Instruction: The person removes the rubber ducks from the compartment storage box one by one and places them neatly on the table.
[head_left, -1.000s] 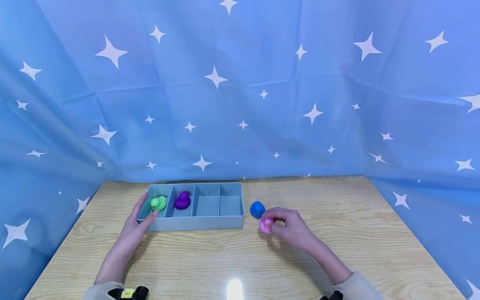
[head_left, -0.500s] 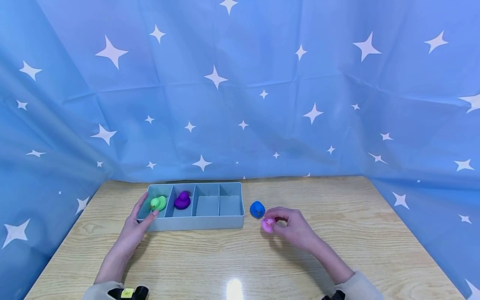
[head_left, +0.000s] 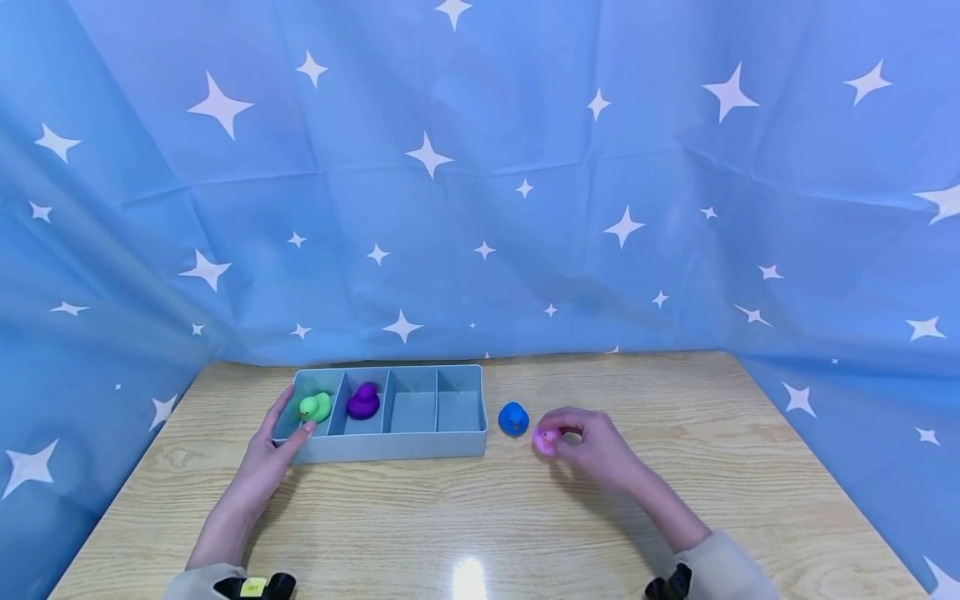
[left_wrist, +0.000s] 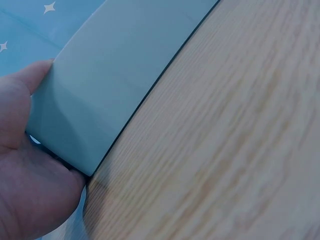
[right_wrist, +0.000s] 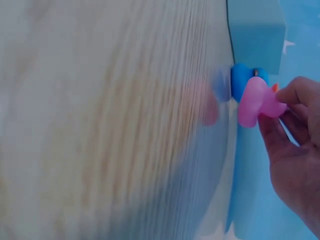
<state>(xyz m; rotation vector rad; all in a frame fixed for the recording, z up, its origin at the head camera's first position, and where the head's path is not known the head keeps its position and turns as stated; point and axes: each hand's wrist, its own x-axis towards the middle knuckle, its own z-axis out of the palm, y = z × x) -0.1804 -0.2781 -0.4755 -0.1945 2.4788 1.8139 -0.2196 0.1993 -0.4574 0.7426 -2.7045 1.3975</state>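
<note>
Between the thumb and fingers of my right hand (head_left: 602,448) is a pink rubber duck (head_left: 545,442), pinched by its head in the right wrist view. A blue rubber duck (head_left: 513,419) sits on the table just left of it. My left hand (head_left: 262,471) grips the left end of a grey-blue divided box (head_left: 390,448), thumb over the front rim and fingers along the short side. The left wrist view shows the palm at the corner of the box wall (left_wrist: 105,85). In the leftmost compartment lies a green rubber duck (head_left: 316,407); the compartment beside it holds a purple one (head_left: 364,401).
The box's two right compartments (head_left: 460,408) have nothing in them. Behind the wooden table (head_left: 420,525) hangs a blue cloth (head_left: 480,208) with white stars, which also runs down both sides.
My right hand has moved a little to the right with the pink duck, widening the gap to the blue duck. The left hand and the box stay in place.
</note>
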